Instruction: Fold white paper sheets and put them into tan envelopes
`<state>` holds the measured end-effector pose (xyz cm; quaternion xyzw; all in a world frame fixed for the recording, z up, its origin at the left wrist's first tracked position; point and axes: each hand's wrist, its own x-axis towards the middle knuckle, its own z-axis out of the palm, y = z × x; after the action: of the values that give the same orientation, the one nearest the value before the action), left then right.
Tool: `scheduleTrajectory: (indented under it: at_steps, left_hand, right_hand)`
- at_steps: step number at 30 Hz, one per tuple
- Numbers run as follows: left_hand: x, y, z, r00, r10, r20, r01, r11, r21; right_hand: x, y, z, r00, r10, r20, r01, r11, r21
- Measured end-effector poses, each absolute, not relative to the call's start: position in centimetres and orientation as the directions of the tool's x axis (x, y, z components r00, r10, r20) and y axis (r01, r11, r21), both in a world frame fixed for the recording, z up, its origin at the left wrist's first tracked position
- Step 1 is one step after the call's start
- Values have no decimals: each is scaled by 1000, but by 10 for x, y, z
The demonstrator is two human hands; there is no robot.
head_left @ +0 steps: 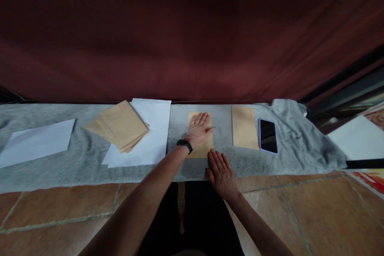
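A tan paper envelope [201, 151] lies flat on the grey cloth in front of me. My left hand [198, 129], with a black band at its wrist, rests palm down on it, fingers stretched out. By the envelope's lower right corner lies my right hand [222, 174], its fingers also straight and flat, the fingertips touching or just beside the paper's edge. Another tan envelope [244, 127] is to the right, apart from both hands. On the left a fanned stack of tan envelopes [120, 125] lies partly over white paper sheets [153, 144].
The grey cloth [186, 171] covers a long narrow surface against a dark red curtain [192, 56]. A phone [268, 137] in a pale purple case lies at the right. White paper [37, 141] is at far left. A white panel [358, 138] stands at far right, above the tiled floor [324, 204].
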<state>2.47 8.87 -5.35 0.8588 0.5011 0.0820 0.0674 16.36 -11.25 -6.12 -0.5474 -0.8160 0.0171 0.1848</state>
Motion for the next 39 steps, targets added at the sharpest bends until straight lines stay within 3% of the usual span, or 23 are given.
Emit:
scheduleTrajectory:
  at_steps: [11,39]
  left_hand:
    - [10,73,-52,611,785,100,765,-619,181]
    - [-8,5,-49,716,689,112,667,-723,180]
  right_hand:
    - [163,-113,-62,-332,896,294,886,403,-229]
    - [163,-113,-67,-308,902,302,882,389,-264]
